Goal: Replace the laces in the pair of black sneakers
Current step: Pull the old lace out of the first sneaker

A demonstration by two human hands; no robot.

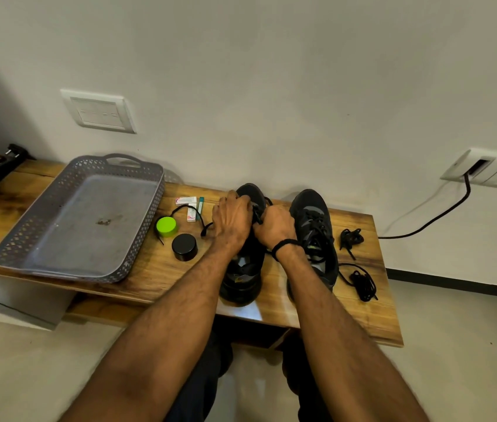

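Head view is showing both hands meeting over the left shoe (242,271), which is standing on the bench (347,315) with its toe pointing far, toward the wall. The left hand (231,222) is curling round the shoe's far upper, steadying it. The right hand (275,227) is pinching the lace (257,217) just beside the eyelets, fingers closed tight. One end of that lace is trailing left past a green lid (166,226) and a black lid (184,247). Right of the hands, the right shoe (314,226) is sitting laced, with two spare laces (362,283) lying bundled beyond it. A grey tray (58,271) is resting far left.

Lacing of the left shoe seems to be in hand. Next, the pinched end is probably needing to be guided through an eyelet and drawn snug.
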